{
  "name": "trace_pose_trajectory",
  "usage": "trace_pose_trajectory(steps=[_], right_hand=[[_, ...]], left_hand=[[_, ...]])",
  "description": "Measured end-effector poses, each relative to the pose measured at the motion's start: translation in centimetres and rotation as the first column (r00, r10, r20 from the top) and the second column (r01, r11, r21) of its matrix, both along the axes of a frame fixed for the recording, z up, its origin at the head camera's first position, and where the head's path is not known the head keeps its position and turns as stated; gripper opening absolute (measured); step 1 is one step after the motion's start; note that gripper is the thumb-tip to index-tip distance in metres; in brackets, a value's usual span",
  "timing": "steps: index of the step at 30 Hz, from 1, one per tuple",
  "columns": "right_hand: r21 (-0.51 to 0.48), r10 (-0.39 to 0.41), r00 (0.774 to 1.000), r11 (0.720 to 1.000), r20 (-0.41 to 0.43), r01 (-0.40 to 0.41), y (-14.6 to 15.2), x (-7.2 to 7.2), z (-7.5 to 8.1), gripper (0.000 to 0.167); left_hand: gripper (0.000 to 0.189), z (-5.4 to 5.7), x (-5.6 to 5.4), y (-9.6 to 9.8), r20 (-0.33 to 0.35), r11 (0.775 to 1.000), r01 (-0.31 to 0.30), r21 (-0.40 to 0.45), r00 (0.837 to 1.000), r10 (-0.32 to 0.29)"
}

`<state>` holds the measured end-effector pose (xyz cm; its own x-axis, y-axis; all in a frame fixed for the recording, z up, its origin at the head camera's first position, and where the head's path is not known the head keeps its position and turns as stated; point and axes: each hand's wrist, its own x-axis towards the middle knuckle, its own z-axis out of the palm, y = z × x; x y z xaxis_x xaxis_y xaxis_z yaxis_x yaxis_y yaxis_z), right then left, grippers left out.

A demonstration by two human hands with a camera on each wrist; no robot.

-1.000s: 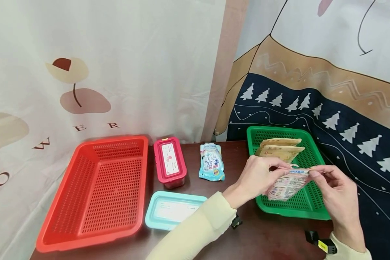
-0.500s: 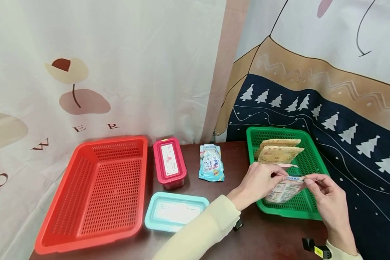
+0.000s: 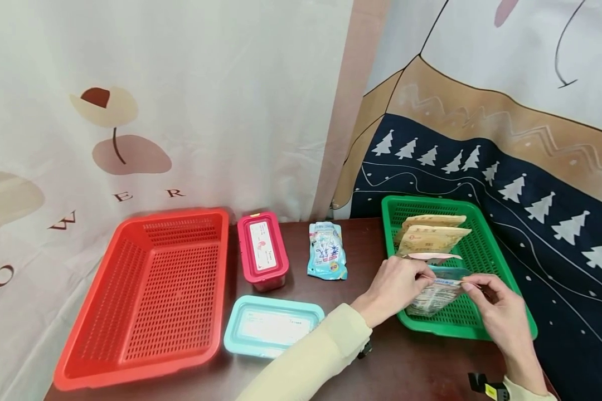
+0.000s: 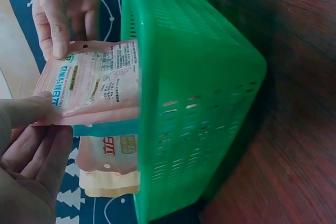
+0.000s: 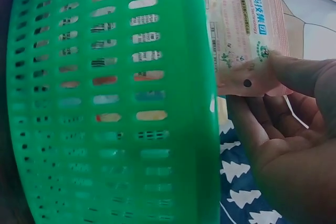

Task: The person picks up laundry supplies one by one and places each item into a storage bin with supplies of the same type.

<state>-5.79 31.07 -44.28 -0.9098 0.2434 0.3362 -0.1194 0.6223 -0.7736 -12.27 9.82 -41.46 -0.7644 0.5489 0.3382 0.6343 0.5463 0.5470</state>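
Note:
Both hands pinch the top edge of a pink printed pouch (image 3: 433,301), which stands partly inside the green basket (image 4: 199,72). My left hand (image 3: 393,287) grips its left top corner, thumb in front. At the opposite corner is my right hand (image 3: 504,314), thumb and fingers pinching in the right wrist view. Directly behind the held pouch shows a blue pouch (image 3: 448,273). Farther back stand another pink pouch (image 4: 105,153) and tan pouches (image 3: 431,239), upright in a row. The held pouch's lower part shows only through slots in the basket wall.
At the left lies a large red basket (image 3: 221,312). Between the baskets are a red lidded box (image 3: 263,248), a pale blue lidded box (image 3: 273,326) under my left sleeve's edge, and a blue-and-white pouch (image 3: 327,250) lying on the dark table (image 3: 406,367). Curtains hang behind.
My hands have lowered the pink pouch and brought it nearer the basket's front. The right hand has also shifted left. The blue pouch behind it has come into view.

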Motion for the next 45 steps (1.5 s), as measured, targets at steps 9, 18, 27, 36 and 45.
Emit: trace_pose_trajectory(steps=[9, 18, 27, 36, 45], right_hand=[[0.103, -0.024, 1.000, 0.994, 0.000, 0.024, 0.0, 0.0, -0.1, 0.009], [0.200, 0.024, 0.999, 0.980, -0.047, -0.014, -0.2, 0.4, 0.6, 0.019], [0.193, 0.034, 0.998, 0.981, -0.053, -0.024, -1.1, 1.0, 2.1, 0.021], [0.089, 0.051, 0.990, 0.995, -0.131, -0.039, -3.4, 0.8, 3.8, 0.029], [0.058, 0.177, 0.963, 0.984, -0.204, -0.168, -7.0, 0.3, 5.3, 0.033]], left_hand=[[0.011, -0.4, -0.1, -0.1, 0.013, 0.998, -0.008, -0.064, 1.000, 0.009], [0.016, 0.3, -0.1, -0.7, 0.096, 0.999, 0.023, -0.039, 0.995, -0.019], [0.029, 2.3, -0.5, -3.3, 0.226, 0.995, -0.012, 0.101, 0.974, -0.011], [0.031, 3.4, -1.2, -6.9, 0.210, 0.968, -0.130, 0.216, 0.974, 0.084], [0.052, 3.7, -1.1, -13.0, 0.165, 0.908, -0.331, 0.258, 0.941, 0.296]])
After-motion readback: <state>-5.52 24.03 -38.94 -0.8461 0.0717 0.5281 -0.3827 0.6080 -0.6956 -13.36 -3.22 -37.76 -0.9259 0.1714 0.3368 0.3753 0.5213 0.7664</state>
